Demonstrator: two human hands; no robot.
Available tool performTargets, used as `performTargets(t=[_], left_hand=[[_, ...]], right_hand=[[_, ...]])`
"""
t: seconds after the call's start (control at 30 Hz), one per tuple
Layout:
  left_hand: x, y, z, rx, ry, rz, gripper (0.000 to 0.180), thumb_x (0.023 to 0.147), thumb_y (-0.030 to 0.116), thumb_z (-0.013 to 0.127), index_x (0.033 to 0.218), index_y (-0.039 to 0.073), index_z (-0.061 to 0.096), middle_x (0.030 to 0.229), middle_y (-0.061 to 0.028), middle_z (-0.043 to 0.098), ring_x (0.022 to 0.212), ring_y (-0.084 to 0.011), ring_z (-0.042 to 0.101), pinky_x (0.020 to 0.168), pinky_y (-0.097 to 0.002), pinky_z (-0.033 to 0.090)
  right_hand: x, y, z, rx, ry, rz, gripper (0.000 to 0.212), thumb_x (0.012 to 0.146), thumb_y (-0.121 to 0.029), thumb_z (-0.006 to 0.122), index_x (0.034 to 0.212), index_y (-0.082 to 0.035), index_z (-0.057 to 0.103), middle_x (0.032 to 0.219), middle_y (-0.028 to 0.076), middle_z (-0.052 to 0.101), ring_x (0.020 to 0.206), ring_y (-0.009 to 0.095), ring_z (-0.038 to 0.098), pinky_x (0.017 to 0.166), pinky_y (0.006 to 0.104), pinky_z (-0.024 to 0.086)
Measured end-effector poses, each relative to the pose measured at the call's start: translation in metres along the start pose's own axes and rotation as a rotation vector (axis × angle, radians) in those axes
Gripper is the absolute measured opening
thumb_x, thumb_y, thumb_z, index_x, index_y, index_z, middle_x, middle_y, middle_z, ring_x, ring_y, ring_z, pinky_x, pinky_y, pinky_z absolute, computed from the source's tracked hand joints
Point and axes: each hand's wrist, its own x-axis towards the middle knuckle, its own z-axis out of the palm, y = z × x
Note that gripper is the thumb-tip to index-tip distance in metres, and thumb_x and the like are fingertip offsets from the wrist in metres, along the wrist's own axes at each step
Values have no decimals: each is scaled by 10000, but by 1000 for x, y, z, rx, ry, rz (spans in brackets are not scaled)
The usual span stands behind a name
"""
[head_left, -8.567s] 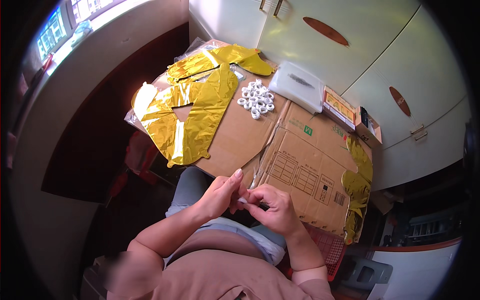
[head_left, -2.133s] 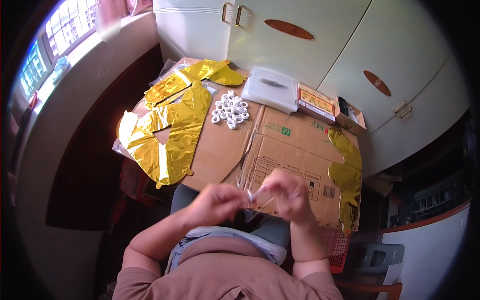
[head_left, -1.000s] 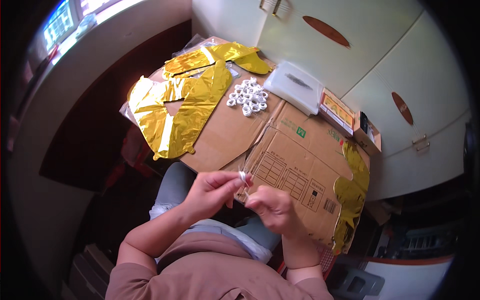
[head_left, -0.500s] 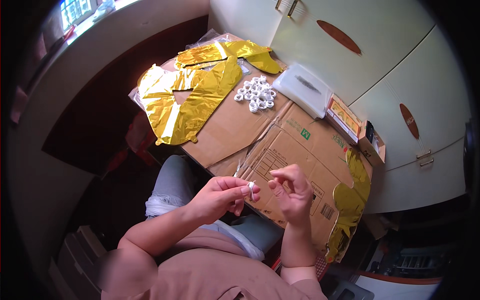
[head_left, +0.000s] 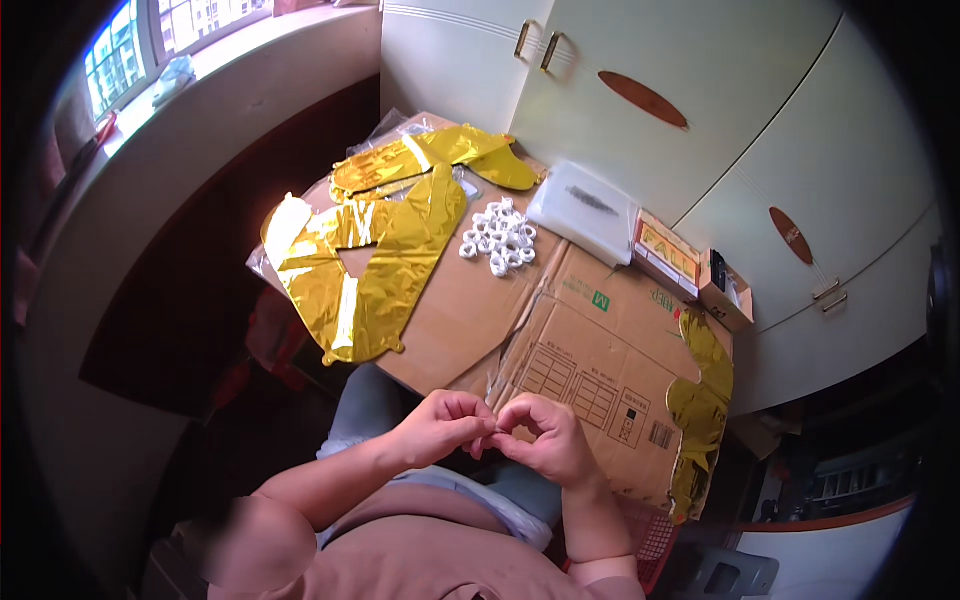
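My left hand [head_left: 445, 428] and my right hand [head_left: 548, 436] meet fingertip to fingertip above the near edge of the cardboard. Both are closed in a pinch. Between the left fingers is a small coil of white string, almost wholly covered now. The right thumb and forefinger form a ring, their tips pressed at the same spot; what they grip there is hidden. Farther off, a pile of similar white string coils [head_left: 498, 237] lies on the flattened cardboard [head_left: 450, 320].
Gold foil balloons lie flat: a large one [head_left: 400, 280] at left, another [head_left: 460, 150] behind, a third [head_left: 700, 420] along the right edge. A translucent white pack [head_left: 585, 213], an orange-and-white box [head_left: 668, 255] and a small open box [head_left: 727, 292] stand before the pale cabinets [head_left: 690, 60].
My right hand, apart from the left with fingers half curled, has come in so the fingertips touch. The coil, visible in my left fingers before, is covered. The whole view has shifted.
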Motion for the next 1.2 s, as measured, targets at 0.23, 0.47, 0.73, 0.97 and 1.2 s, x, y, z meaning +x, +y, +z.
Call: performTargets(t=[0.23, 0.47, 0.73, 0.97, 1.2], left_hand=[[17, 1, -40, -459, 183, 59, 127, 890, 74, 547, 985, 14, 606, 860, -63, 639, 652, -101, 561, 600, -240, 466], [6, 24, -80, -449, 336, 230, 200, 890, 71, 524, 1076, 4, 557, 1147, -139, 598, 697, -125, 570, 613, -260, 469], [-35, 23, -88, -242, 241, 190, 155, 915, 70, 542, 1050, 8, 589, 1034, -141, 644, 672, -106, 580, 603, -245, 463], [-84, 1, -113, 133, 425, 35, 167, 902, 125, 609, 1029, 21, 634, 950, -41, 666, 677, -48, 546, 602, -201, 450], [-89, -43, -137, 982, 338, -253, 208, 848, 177, 644, 998, 41, 690, 846, -113, 661, 792, -216, 633, 750, -330, 508]], right_hand=[[44, 12, 19, 71, 64, 258, 112, 816, -98, 721, 870, -35, 645, 754, -15, 627, 698, 46, 564, 581, 224, 474], [174, 69, -22, -260, 136, 185, 111, 825, -111, 695, 820, -18, 634, 722, 43, 637, 655, 116, 590, 601, 273, 489], [245, 110, -45, -849, 366, -69, 195, 826, -179, 675, 900, 0, 655, 920, 207, 648, 847, 374, 625, 759, 423, 508], [78, 41, 19, -964, 274, -400, 133, 799, -91, 672, 904, -26, 624, 862, 129, 606, 771, 319, 603, 670, 405, 487], [-60, 136, 77, -419, -89, 341, 135, 806, -155, 690, 857, -29, 681, 784, 126, 621, 714, 257, 638, 660, 336, 506]])
